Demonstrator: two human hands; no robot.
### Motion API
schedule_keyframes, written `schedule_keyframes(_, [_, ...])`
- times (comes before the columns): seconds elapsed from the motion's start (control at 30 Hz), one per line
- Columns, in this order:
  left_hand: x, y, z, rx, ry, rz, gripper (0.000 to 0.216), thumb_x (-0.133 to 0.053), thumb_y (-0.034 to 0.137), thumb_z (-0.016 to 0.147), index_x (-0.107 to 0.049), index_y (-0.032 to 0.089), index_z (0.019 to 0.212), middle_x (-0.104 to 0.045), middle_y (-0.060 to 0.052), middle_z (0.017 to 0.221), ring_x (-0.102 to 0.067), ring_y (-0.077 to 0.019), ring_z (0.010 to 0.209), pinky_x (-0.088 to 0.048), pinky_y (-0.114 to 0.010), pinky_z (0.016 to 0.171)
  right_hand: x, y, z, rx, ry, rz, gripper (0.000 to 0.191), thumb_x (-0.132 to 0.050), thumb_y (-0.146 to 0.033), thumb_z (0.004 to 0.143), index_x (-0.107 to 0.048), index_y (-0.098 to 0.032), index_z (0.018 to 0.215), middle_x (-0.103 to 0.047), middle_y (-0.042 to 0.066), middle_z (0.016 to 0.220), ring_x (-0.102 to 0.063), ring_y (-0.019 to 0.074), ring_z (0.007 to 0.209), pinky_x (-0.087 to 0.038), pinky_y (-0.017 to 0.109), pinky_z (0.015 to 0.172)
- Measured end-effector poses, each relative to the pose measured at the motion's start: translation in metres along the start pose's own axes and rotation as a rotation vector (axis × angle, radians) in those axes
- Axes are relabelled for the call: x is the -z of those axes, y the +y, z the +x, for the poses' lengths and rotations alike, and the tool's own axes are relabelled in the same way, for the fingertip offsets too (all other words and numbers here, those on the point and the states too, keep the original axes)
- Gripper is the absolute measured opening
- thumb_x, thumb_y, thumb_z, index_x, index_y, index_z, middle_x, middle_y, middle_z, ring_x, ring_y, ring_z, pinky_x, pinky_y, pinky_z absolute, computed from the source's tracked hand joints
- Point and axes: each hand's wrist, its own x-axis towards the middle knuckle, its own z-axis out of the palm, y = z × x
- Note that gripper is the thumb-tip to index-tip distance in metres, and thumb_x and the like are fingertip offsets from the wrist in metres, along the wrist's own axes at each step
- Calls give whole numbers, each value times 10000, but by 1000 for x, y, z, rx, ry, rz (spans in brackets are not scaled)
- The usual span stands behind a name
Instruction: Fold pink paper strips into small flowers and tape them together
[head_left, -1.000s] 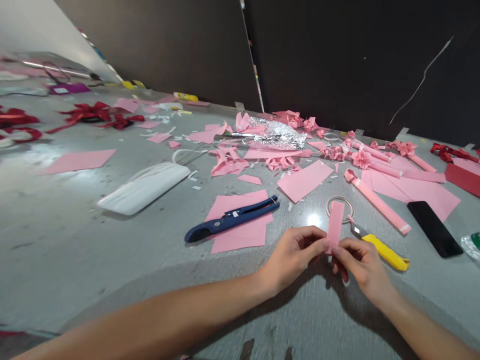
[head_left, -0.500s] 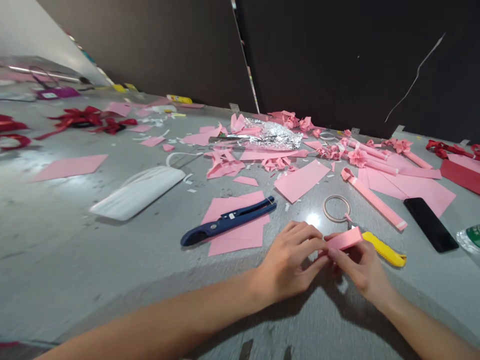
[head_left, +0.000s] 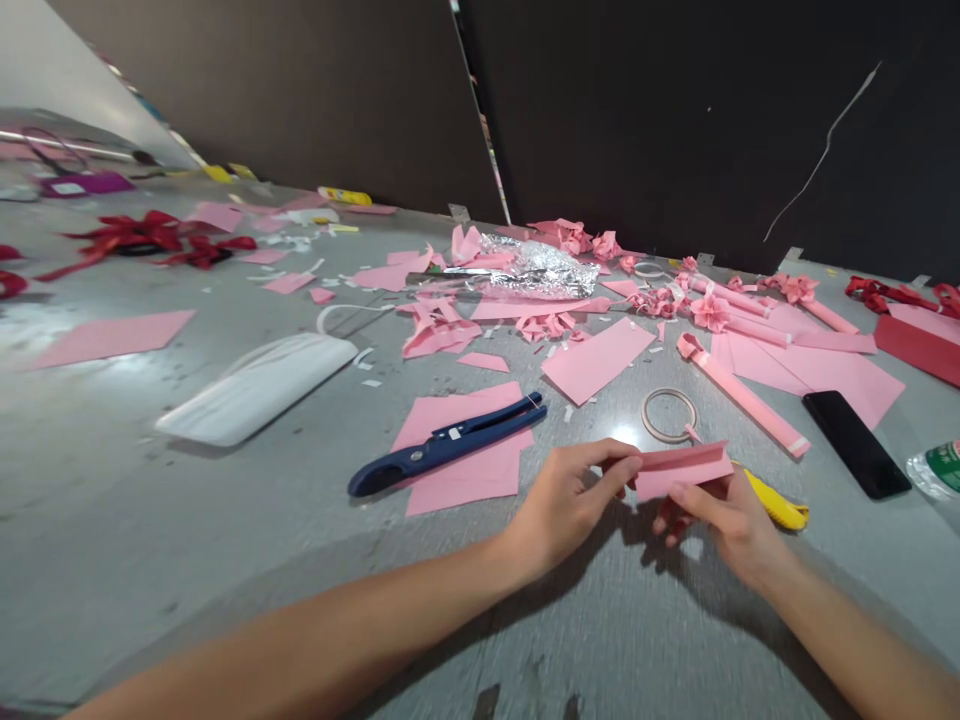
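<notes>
Both hands hold a folded pink paper strip (head_left: 686, 467) just above the grey table (head_left: 150, 480). My left hand (head_left: 566, 500) pinches its left end with thumb and fingers. My right hand (head_left: 731, 520) grips it from below at the middle and right. The strip lies roughly level, with its fold partly spread. A yellow utility knife (head_left: 780, 508) lies just behind my right hand, partly hidden by the strip. A thin ring of tape (head_left: 666, 413) lies beyond the strip.
Blue-handled cutters (head_left: 442, 447) rest on pink sheets (head_left: 465, 470) to the left. A white face mask (head_left: 251, 388), crumpled foil (head_left: 544, 270), pink paper rolls (head_left: 742, 395) and flowers (head_left: 709, 312), a black phone (head_left: 855, 442) and red ribbons (head_left: 142, 235) lie around. A dark wall stands behind.
The strip stood upright a second ago, then tipped over to the right and now lies level and partly unfolded between both hands. My view shifted slightly right.
</notes>
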Motion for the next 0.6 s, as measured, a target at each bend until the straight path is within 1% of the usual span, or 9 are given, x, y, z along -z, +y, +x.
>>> schedule_keyframes(0.13, [1,-2,6,7,5,27,327,-609,423,1029,-806,186,920,-769,-42,807,-678,-194,767,-478,-312,717,2,-5,4,14,92,39,380,-946,-537,836,-843,-181,918,-738,52,733,-721,197,620,-592,295,540])
schedule_keyframes(0.27, [2,-7,11,50,48,11,315,-626,429,1009,-801,186,911,-758,-48,824,-652,-194,768,-463,-320,710,7,-9,11,9,152,58,347,-978,-441,762,-839,-171,930,-718,22,712,-696,169,584,-576,276,526])
schedule_keyframes(0.33, [1,-9,13,77,63,-44,314,-652,447,991,-803,182,919,-726,-40,787,-615,-183,721,-452,-320,681,8,-8,13,6,155,46,331,-979,-403,737,-832,-171,922,-728,23,684,-708,175,581,-576,275,534])
schedule_keyframes(0.4, [1,-10,13,93,62,-111,301,-686,448,968,-811,176,940,-710,-36,772,-592,-174,690,-448,-320,663,9,-5,13,4,157,20,324,-962,-395,744,-826,-167,930,-748,39,648,-724,190,577,-577,285,546])
schedule_keyframes(0.53, [0,-10,14,130,28,-207,258,-770,375,881,-824,163,1017,-769,-75,871,-644,-192,751,-485,-333,701,10,0,14,7,213,-23,324,-932,-401,760,-820,-161,948,-782,74,623,-747,213,571,-579,301,560])
schedule_keyframes(0.6, [1,-10,15,156,12,-239,254,-776,340,845,-822,156,1014,-784,-89,887,-666,-204,775,-497,-342,720,10,1,14,8,223,-36,309,-924,-394,760,-817,-166,938,-790,77,630,-758,220,580,-576,300,557])
